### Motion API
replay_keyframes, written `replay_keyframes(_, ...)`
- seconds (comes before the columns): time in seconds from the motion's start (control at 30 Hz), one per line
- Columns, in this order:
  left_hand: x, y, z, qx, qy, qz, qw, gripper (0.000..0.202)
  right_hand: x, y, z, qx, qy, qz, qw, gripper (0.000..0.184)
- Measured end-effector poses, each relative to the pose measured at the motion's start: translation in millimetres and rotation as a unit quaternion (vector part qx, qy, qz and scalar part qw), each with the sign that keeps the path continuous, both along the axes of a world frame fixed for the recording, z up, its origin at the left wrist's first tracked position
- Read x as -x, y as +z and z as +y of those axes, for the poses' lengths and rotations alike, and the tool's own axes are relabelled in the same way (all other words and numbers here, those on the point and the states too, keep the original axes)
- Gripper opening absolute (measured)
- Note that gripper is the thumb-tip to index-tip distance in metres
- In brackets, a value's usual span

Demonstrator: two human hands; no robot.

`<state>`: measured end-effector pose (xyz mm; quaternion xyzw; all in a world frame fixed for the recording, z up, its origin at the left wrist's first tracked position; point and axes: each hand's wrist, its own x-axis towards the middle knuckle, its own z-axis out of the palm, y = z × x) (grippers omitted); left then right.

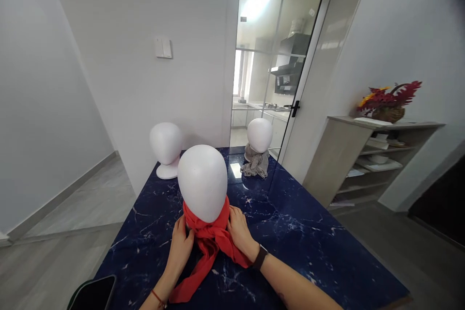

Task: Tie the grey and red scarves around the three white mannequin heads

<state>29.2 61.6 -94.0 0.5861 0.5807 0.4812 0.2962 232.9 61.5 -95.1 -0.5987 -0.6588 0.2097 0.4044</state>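
At the far side, a white-framed glass door (273,53) reveals a bright kitchen (258,75). Right — an open-shelved cabinet (336,157); left — grey flooring (69,252).

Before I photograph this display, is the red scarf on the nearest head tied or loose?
Tied: the red scarf gathers in a front knot below the nearest head, its ends trailing down. How tight, I cannot tell.

Wall switch (163,48), glass door (271,52) (black-handled), shelf (336,157).

I can't read any text, label, brand, number or sign anywhere from my end here.
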Motion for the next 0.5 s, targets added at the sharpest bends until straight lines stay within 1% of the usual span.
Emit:
replay_keyframes(0.07, -0.9, 0.5, -2.3, -0.015, 0.003, 0.018, 1.000, 0.046, -1.9, 5.2, 0.4, 0.008, 0.028, 0.125, 0.992, 0.034)
replay_keyframes(0.1, -1.6, 1.4, -4.0, -0.025, 0.003, 0.024, 0.999, 0.048, -2.5, 7.5, 0.3, 0.020, 0.051, 0.202, 0.978, 0.036)
replay_keyframes(0.13, -2.7, 2.8, -6.0, -0.036, 0.000, 0.030, 0.999, 0.050, -2.1, 9.6, -0.1, 0.035, 0.075, 0.285, 0.955, 0.040)
replay_keyframes(0.17, -4.1, 4.6, -8.5, -0.048, -0.002, 0.037, 0.998, 0.051, -0.9, 11.5, -0.9, 0.052, 0.095, 0.366, 0.924, 0.044)
replay_keyframes(0.23, -7.7, 9.5, -14.1, -0.075, -0.008, 0.057, 0.996, 0.054, 3.4, 14.9, -3.3, 0.081, 0.115, 0.503, 0.853, 0.052)
replay_keyframes(0.27, -9.7, 12.4, -17.0, -0.087, -0.017, 0.066, 0.994, 0.054, 5.2, 16.5, -4.4, 0.090, 0.113, 0.552, 0.821, 0.055)
replay_keyframes(0.3, -11.7, 15.2, -19.7, -0.099, -0.032, 0.071, 0.992, 0.055, 5.7, 17.9, -5.2, 0.095, 0.109, 0.589, 0.795, 0.058)
replay_keyframes(0.33, -13.6, 17.8, -22.2, -0.110, -0.050, 0.069, 0.990, 0.055, 3.9, 19.2, -5.6, 0.095, 0.103, 0.613, 0.778, 0.060)
replay_keyframes(0.37, -15.3, 20.1, -24.2, -0.120, -0.069, 0.062, 0.988, 0.055, -0.9, 20.2, -5.6, 0.093, 0.093, 0.627, 0.768, 0.060)
replay_keyframes(0.4, -16.7, 21.7, -25.7, -0.127, -0.087, 0.051, 0.987, 0.055, -9.3, 21.0, -5.4, 0.087, 0.080, 0.635, 0.763, 0.059)
replay_keyframes(0.43, -17.8, 22.6, -26.5, -0.130, -0.101, 0.040, 0.986, 0.054, -21.7, 21.4, -5.1, 0.076, 0.063, 0.638, 0.764, 0.059)
replay_keyframes(0.5, -18.9, 21.8, -26.3, -0.116, -0.119, 0.031, 0.986, 0.054, -58.2, 20.8, -5.5, 0.045, 0.018, 0.632, 0.773, 0.058)
